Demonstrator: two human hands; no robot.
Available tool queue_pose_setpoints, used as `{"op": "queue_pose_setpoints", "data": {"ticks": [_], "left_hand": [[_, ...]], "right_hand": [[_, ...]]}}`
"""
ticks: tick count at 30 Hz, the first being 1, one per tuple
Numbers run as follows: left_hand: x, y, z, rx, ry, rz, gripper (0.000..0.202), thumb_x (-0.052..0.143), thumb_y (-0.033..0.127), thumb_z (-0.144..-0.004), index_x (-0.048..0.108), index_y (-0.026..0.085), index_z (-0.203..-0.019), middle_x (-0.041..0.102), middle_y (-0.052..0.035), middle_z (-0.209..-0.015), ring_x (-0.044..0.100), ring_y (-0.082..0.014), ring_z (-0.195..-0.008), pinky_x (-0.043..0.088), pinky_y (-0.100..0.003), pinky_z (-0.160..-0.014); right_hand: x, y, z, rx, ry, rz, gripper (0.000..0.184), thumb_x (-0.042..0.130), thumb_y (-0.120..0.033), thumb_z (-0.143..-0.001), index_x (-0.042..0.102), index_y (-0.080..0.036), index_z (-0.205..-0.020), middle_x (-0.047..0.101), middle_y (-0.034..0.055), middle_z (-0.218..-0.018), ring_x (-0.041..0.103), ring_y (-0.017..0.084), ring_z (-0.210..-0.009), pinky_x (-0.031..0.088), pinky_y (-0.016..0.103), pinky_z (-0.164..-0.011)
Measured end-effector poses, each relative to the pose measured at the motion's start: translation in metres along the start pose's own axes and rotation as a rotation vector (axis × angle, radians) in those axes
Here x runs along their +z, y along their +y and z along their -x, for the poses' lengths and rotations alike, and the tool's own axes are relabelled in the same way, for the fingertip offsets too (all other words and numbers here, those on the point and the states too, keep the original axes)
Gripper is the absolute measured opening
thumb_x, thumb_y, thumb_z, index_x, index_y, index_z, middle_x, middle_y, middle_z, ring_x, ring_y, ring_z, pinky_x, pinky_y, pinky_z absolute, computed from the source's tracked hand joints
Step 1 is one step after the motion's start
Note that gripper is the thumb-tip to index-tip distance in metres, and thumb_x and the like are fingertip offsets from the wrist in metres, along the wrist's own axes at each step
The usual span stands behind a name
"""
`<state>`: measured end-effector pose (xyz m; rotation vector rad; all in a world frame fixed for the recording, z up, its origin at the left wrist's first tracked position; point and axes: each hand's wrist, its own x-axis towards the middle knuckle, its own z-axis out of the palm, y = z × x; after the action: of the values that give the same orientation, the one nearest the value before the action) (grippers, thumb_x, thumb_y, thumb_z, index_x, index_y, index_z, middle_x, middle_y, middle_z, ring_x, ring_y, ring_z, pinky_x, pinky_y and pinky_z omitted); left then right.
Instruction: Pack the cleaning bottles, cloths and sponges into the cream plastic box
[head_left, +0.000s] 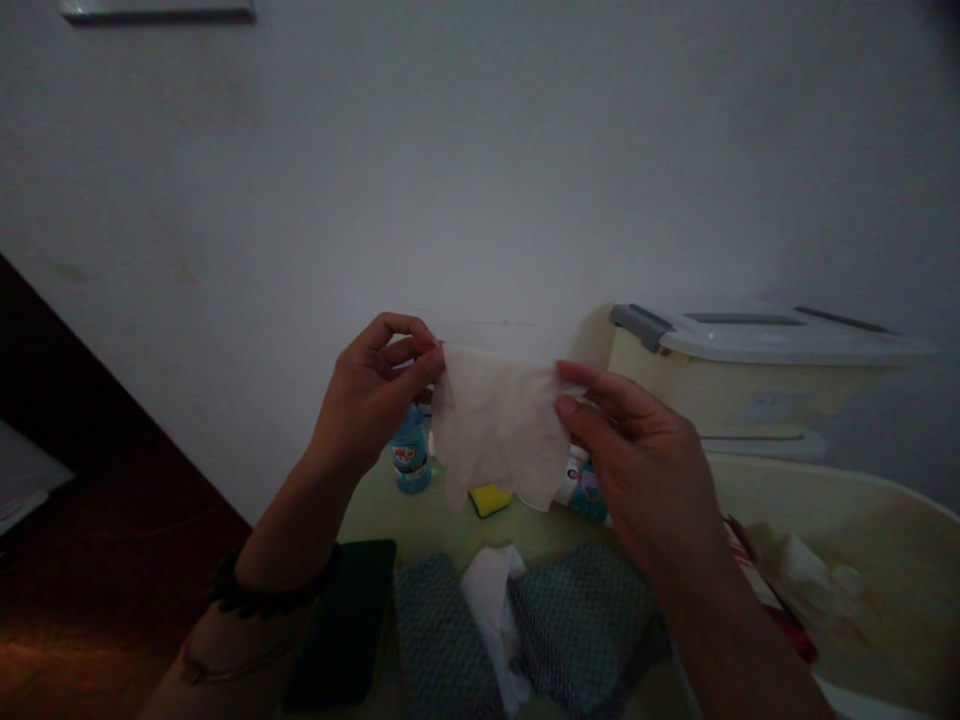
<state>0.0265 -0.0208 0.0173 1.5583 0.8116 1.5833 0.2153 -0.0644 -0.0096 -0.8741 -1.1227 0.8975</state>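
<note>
A thin white tissue (pixel 502 420) hangs spread out in front of me, slightly creased, its lower edge uneven. My left hand (pixel 379 385) pinches its upper left corner between thumb and fingers. On the other side, my right hand (pixel 637 440) grips the right edge near the top, thumb and index finger closed on it. Behind the tissue, partly covered, are a blue bottle (pixel 410 455) with a label, a yellow sponge (pixel 490 500) with a dark underside, and a white and teal package (pixel 585 488).
Grey-green woven cloths (pixel 446 635) lie on the pale green table (pixel 375 510) with a crumpled white cloth (pixel 495 610) between them. A dark green pad (pixel 349 620) is at left. At right stand a lidded storage box (pixel 750 390) and a pale tub (pixel 862 490).
</note>
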Motion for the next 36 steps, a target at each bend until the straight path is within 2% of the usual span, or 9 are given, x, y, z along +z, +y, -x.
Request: {"op": "queue_pose_setpoints", "data": {"ticks": [3,7,12,17,22,26,30,33,36], "left_hand": [[0.0004,0.0000,0.0000,0.018,0.023,-0.010,0.018,0.070,0.014,-0.068,0.055,0.019,-0.076,0.062,0.0045,-0.071,0.056,-0.0062,-0.056,0.045,-0.013,-0.048],[-0.0005,-0.0006,0.0002,0.037,0.079,-0.097,0.011,0.071,0.018,-0.069,0.062,0.017,-0.074,0.062,0.0042,-0.064,0.053,-0.0046,-0.051,0.043,-0.012,-0.046],[0.0000,-0.0022,0.0005,0.013,0.100,-0.111,0.013,0.071,0.024,-0.070,0.060,0.017,-0.071,0.064,0.0034,-0.063,0.057,-0.0075,-0.051,0.048,-0.016,-0.047],[0.0052,-0.0021,0.0015,-0.055,0.030,-0.069,0.014,0.062,0.028,-0.076,0.061,0.017,-0.069,0.063,0.0025,-0.061,0.060,-0.0096,-0.053,0.050,-0.019,-0.051],[0.0053,-0.0018,0.0014,-0.131,-0.019,-0.009,0.014,0.062,0.025,-0.075,0.059,0.017,-0.064,0.064,0.0024,-0.061,0.062,-0.0114,-0.056,0.051,-0.022,-0.055],[0.0016,-0.0047,0.0003,-0.156,-0.078,0.082,0.013,0.060,0.024,-0.076,0.063,0.017,-0.065,0.066,0.0009,-0.064,0.062,-0.0126,-0.058,0.051,-0.023,-0.057],[0.0009,-0.0073,0.0004,-0.138,-0.130,0.098,0.019,0.059,0.030,-0.079,0.068,0.016,-0.070,0.067,-0.0026,-0.069,0.063,-0.0143,-0.062,0.052,-0.025,-0.058],[0.0026,-0.0061,0.0015,-0.089,-0.093,0.021,0.013,0.067,0.029,-0.073,0.067,0.016,-0.070,0.065,-0.0006,-0.067,0.060,-0.0119,-0.059,0.051,-0.024,-0.059],[0.0043,-0.0022,0.0027,-0.053,0.000,-0.066,0.011,0.071,0.024,-0.069,0.063,0.017,-0.066,0.061,0.0028,-0.061,0.055,-0.0087,-0.053,0.046,-0.019,-0.052]], "right_hand": [[0.0017,-0.0022,-0.0006,0.030,0.018,-0.039,0.021,0.070,-0.019,-0.073,0.073,-0.032,-0.090,0.069,-0.0051,-0.067,0.058,0.007,-0.055,0.046,0.016,-0.046],[0.0018,-0.0056,-0.0005,0.083,0.002,-0.148,0.023,0.072,-0.018,-0.070,0.073,-0.030,-0.089,0.071,-0.0043,-0.072,0.062,0.009,-0.063,0.052,0.019,-0.056],[0.0017,-0.0084,0.0009,0.103,-0.026,-0.208,0.021,0.073,-0.018,-0.071,0.073,-0.029,-0.088,0.072,-0.0039,-0.073,0.063,0.010,-0.064,0.053,0.020,-0.058],[0.0031,-0.0098,0.0027,0.103,-0.047,-0.215,0.020,0.072,-0.019,-0.072,0.073,-0.029,-0.089,0.072,-0.0038,-0.077,0.063,0.010,-0.067,0.053,0.020,-0.060],[0.0024,-0.0096,0.0026,0.096,-0.032,-0.200,0.020,0.072,-0.019,-0.072,0.072,-0.029,-0.090,0.072,-0.0036,-0.075,0.063,0.010,-0.065,0.053,0.022,-0.060],[0.0027,-0.0094,0.0022,0.095,-0.024,-0.186,0.020,0.072,-0.020,-0.070,0.072,-0.028,-0.088,0.072,-0.0031,-0.075,0.063,0.011,-0.062,0.052,0.024,-0.058],[0.0046,-0.0092,0.0024,0.097,-0.012,-0.184,0.019,0.073,-0.020,-0.069,0.073,-0.029,-0.086,0.072,-0.0027,-0.078,0.062,0.012,-0.061,0.051,0.025,-0.055],[0.0043,-0.0083,0.0027,0.087,-0.001,-0.140,0.018,0.072,-0.022,-0.070,0.072,-0.029,-0.087,0.070,-0.0026,-0.070,0.061,0.013,-0.060,0.050,0.027,-0.056],[0.0015,-0.0068,0.0032,0.040,0.023,0.039,0.018,0.070,-0.028,-0.073,0.072,-0.029,-0.091,0.067,-0.0022,-0.069,0.057,0.013,-0.059,0.046,0.026,-0.052]]}}
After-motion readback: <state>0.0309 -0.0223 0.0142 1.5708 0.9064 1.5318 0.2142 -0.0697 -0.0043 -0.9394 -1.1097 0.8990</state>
